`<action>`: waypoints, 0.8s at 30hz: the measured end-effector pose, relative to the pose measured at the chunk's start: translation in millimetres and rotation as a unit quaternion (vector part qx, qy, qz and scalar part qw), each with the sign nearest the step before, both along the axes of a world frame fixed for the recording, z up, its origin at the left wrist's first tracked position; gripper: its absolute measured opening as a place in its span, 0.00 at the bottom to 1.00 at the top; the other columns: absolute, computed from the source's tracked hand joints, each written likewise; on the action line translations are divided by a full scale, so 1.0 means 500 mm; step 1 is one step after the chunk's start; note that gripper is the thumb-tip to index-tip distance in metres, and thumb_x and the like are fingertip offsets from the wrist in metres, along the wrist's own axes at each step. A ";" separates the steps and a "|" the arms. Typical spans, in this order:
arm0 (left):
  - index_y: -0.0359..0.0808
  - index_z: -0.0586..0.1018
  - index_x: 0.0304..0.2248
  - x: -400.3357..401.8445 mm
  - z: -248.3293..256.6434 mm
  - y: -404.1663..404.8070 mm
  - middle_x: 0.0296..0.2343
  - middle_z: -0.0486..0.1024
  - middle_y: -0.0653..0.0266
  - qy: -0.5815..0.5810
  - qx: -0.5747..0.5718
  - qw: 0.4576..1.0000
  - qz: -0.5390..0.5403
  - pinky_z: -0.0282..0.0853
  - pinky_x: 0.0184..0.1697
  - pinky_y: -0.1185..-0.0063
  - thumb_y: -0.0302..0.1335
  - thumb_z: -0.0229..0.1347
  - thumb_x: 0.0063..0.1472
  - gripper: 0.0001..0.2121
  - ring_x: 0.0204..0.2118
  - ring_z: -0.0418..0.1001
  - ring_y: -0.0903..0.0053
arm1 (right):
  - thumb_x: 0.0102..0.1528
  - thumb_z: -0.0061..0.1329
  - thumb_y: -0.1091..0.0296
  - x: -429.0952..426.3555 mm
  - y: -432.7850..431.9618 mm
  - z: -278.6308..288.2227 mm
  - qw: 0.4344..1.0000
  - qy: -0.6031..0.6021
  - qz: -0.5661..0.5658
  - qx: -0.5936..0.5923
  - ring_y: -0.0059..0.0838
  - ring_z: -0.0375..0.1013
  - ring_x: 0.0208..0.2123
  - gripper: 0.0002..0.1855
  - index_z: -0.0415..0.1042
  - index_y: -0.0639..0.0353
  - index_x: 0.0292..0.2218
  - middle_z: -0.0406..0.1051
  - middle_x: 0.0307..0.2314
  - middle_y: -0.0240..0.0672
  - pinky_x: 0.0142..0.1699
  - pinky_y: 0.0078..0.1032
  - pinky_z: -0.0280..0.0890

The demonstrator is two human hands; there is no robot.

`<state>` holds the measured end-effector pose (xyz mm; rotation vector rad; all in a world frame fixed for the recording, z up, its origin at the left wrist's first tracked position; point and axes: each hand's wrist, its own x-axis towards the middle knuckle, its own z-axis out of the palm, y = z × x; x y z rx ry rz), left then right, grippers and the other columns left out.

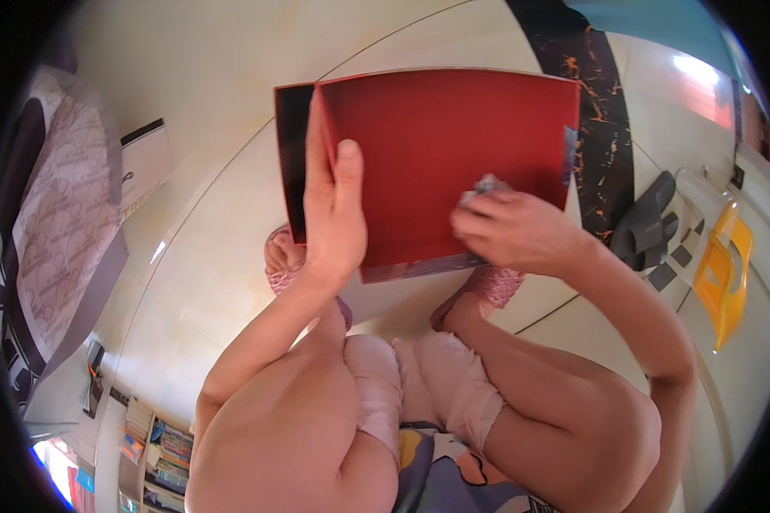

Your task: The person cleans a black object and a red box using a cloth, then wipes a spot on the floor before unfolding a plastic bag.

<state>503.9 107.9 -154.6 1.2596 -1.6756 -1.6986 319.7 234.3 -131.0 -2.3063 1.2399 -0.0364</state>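
A red-lined box (436, 154) with a black part at its left stands on the floor before me, its hollow facing up towards me. My left hand (337, 218) holds the box's left wall, fingers stretched along it and thumb on the inner side. Over the right part of the hollow, my right hand (513, 224) is closed around a small crumpled grey wad (486, 185); blur hides whether it is cloth or another material. Greyish strips show on the box's near edge (423, 264) and right edge (569, 154).
My feet in pink slippers (497, 286) are close to the box's near side. A dark marbled floor strip (606, 128) runs past its right. Farther right lie dark slippers (648, 224) and a yellow plastic object (725, 269). At left are a printed paper-like sheet (70, 179) and a bookshelf (167, 455).
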 end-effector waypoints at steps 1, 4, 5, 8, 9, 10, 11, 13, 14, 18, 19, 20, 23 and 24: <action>0.33 0.48 0.59 -0.004 0.000 0.003 0.58 0.51 0.59 -0.001 -0.001 1.000 0.001 0.45 0.60 0.78 0.37 0.38 0.67 0.27 0.59 0.51 0.73 | 0.41 0.48 0.69 0.028 -0.007 -0.019 0.996 -0.045 -0.036 -0.073 0.26 0.65 0.36 0.04 0.70 0.56 0.18 0.62 0.30 0.28 0.42 0.24 0.67; 0.33 0.48 0.59 -0.008 0.003 0.003 0.58 0.51 0.59 0.000 0.010 1.000 0.003 0.45 0.60 0.78 0.36 0.38 0.66 0.26 0.59 0.50 0.73 | 0.39 0.48 0.69 0.113 -0.062 -0.047 0.983 -0.096 -0.084 -0.131 0.29 0.66 0.32 0.04 0.71 0.57 0.18 0.62 0.26 0.31 0.36 0.25 0.69; 0.33 0.48 0.59 -0.011 0.002 0.004 0.58 0.51 0.59 0.005 0.018 1.000 0.002 0.45 0.60 0.78 0.36 0.38 0.66 0.26 0.59 0.50 0.73 | 0.39 0.48 0.69 0.101 -0.060 -0.049 0.983 -0.090 -0.086 -0.132 0.29 0.66 0.32 0.04 0.71 0.57 0.18 0.62 0.26 0.31 0.36 0.25 0.69; 0.33 0.48 0.59 -0.005 0.008 -0.002 0.58 0.51 0.59 0.004 0.027 1.000 0.003 0.45 0.60 0.78 0.35 0.38 0.66 0.26 0.59 0.50 0.73 | 0.43 0.47 0.72 0.067 -0.073 -0.043 0.942 -0.026 -0.285 -0.176 0.30 0.69 0.31 0.06 0.72 0.57 0.27 0.63 0.27 0.31 0.34 0.25 0.69; 0.33 0.48 0.59 -0.003 0.008 -0.002 0.58 0.51 0.59 0.004 0.028 1.000 0.006 0.45 0.60 0.78 0.35 0.38 0.66 0.26 0.59 0.50 0.73 | 0.44 0.47 0.73 0.030 -0.071 -0.038 0.929 -0.021 -0.334 -0.159 0.31 0.70 0.31 0.08 0.71 0.57 0.30 0.64 0.28 0.32 0.34 0.26 0.68; 0.33 0.48 0.59 -0.005 0.010 0.001 0.58 0.51 0.59 0.005 0.030 1.000 0.006 0.45 0.60 0.78 0.35 0.38 0.66 0.26 0.59 0.50 0.73 | 0.44 0.46 0.74 -0.006 -0.067 -0.026 0.914 0.031 -0.383 -0.133 0.32 0.70 0.31 0.10 0.71 0.58 0.32 0.64 0.28 0.33 0.33 0.27 0.68; 0.33 0.48 0.59 -0.007 0.010 0.003 0.58 0.51 0.59 0.005 0.031 0.999 0.009 0.45 0.60 0.78 0.34 0.38 0.66 0.26 0.59 0.50 0.73 | 0.45 0.46 0.75 -0.036 -0.065 -0.015 0.893 0.080 -0.429 -0.104 0.32 0.70 0.32 0.11 0.70 0.58 0.34 0.64 0.28 0.33 0.33 0.28 0.68; 0.33 0.48 0.59 -0.006 0.015 0.001 0.58 0.51 0.59 0.004 0.027 1.000 0.011 0.45 0.60 0.78 0.34 0.38 0.66 0.26 0.59 0.50 0.73 | 0.45 0.46 0.75 -0.044 -0.077 -0.003 0.877 0.115 -0.457 -0.089 0.35 0.70 0.31 0.11 0.70 0.60 0.35 0.63 0.29 0.37 0.33 0.29 0.68; 0.33 0.48 0.59 -0.004 0.017 0.002 0.58 0.50 0.59 0.003 0.025 1.000 0.013 0.45 0.60 0.78 0.34 0.38 0.66 0.26 0.59 0.50 0.73 | 0.46 0.45 0.75 -0.018 -0.076 0.003 0.875 0.130 -0.458 -0.081 0.38 0.70 0.29 0.10 0.70 0.59 0.34 0.64 0.29 0.38 0.31 0.31 0.68; 0.33 0.48 0.59 0.000 0.006 0.007 0.58 0.50 0.59 0.005 0.032 0.999 0.019 0.44 0.60 0.78 0.33 0.38 0.66 0.26 0.60 0.50 0.73 | 0.46 0.46 0.74 0.057 -0.008 -0.008 0.915 0.054 -0.397 -0.059 0.34 0.71 0.26 0.08 0.70 0.57 0.32 0.63 0.27 0.35 0.30 0.29 0.69; 0.33 0.48 0.59 0.001 0.007 0.009 0.58 0.50 0.59 0.007 0.034 0.999 0.018 0.44 0.60 0.78 0.32 0.39 0.66 0.26 0.60 0.50 0.73 | 0.46 0.46 0.74 0.060 -0.003 -0.004 0.923 0.051 -0.379 -0.038 0.33 0.70 0.26 0.08 0.70 0.56 0.32 0.63 0.27 0.34 0.30 0.28 0.69; 0.33 0.48 0.59 -0.001 0.005 0.007 0.58 0.50 0.59 0.008 0.034 0.999 0.019 0.44 0.60 0.78 0.32 0.39 0.66 0.26 0.60 0.50 0.73 | 0.47 0.46 0.74 0.025 -0.012 -0.006 0.923 0.052 -0.380 -0.036 0.35 0.71 0.27 0.09 0.71 0.55 0.34 0.64 0.28 0.35 0.30 0.29 0.69; 0.33 0.48 0.59 -0.004 0.017 0.010 0.58 0.50 0.59 0.012 0.028 0.999 0.022 0.44 0.61 0.78 0.31 0.39 0.66 0.26 0.60 0.49 0.73 | 0.46 0.47 0.74 -0.050 -0.080 0.018 0.885 0.172 -0.433 -0.015 0.37 0.71 0.27 0.09 0.67 0.64 0.32 0.64 0.28 0.41 0.30 0.29 0.69; 0.33 0.48 0.59 -0.006 0.017 0.007 0.58 0.50 0.59 0.015 0.028 0.999 0.022 0.44 0.61 0.78 0.31 0.39 0.66 0.26 0.60 0.49 0.73 | 0.45 0.48 0.75 -0.022 -0.084 0.028 0.876 0.221 -0.428 -0.034 0.37 0.72 0.28 0.13 0.66 0.66 0.34 0.64 0.29 0.42 0.30 0.29 0.69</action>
